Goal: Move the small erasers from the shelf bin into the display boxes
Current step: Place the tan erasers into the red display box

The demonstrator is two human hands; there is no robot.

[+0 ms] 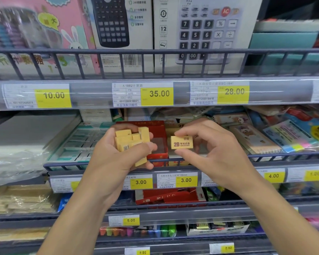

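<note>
My left hand (pixel 116 153) cups a loose heap of several small yellow erasers (pixel 132 139) in front of the middle shelf. My right hand (pixel 210 144) pinches one yellow eraser marked 2B (pixel 181 142) between thumb and fingers, just right of the heap. Behind both hands stands a red display box (pixel 159 139) with a clear window in its front. A second box (pixel 175 161) with yellow erasers sits to its right, mostly hidden by my right hand.
A wire rail (pixel 284 155) runs along the shelf front below my hands. Teal-and-white packs (pixel 77 142) fill the tray to the left, notebooks and sticky notes (pixel 276 137) lie to the right. Calculator boxes (pixel 201 34) stand on the shelf above.
</note>
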